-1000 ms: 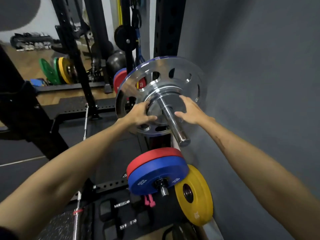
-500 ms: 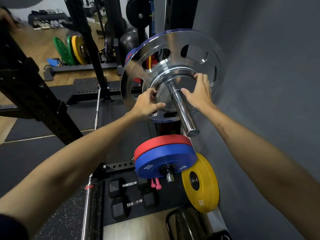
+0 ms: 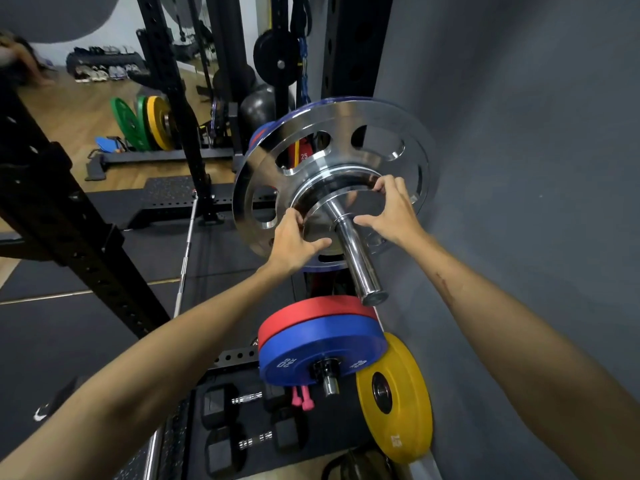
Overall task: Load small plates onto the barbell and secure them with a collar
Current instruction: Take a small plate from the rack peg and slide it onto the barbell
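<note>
A large chrome plate [image 3: 381,133] with round holes hangs on the barbell sleeve [image 3: 356,258], whose bare chrome end points toward me. In front of it, on the same sleeve, sits a small chrome plate [image 3: 346,197]. My left hand [image 3: 294,240] grips the small plate's left rim, fingers on the edge and thumb on its face. My right hand [image 3: 394,209] holds the upper right rim, with its thumb beside the sleeve. No collar is in view.
Below the sleeve, a red and a blue plate [image 3: 322,341] sit on a storage peg, and a yellow plate [image 3: 398,410] leans on the grey wall [image 3: 519,168]. Dumbbells [image 3: 242,420] lie on the floor. A black rack beam [image 3: 86,244] crosses the left.
Both hands have shifted from lying flat on the small plate's face to gripping its rim; the right hand has slid up to the upper right edge. The view has tilted slightly.
</note>
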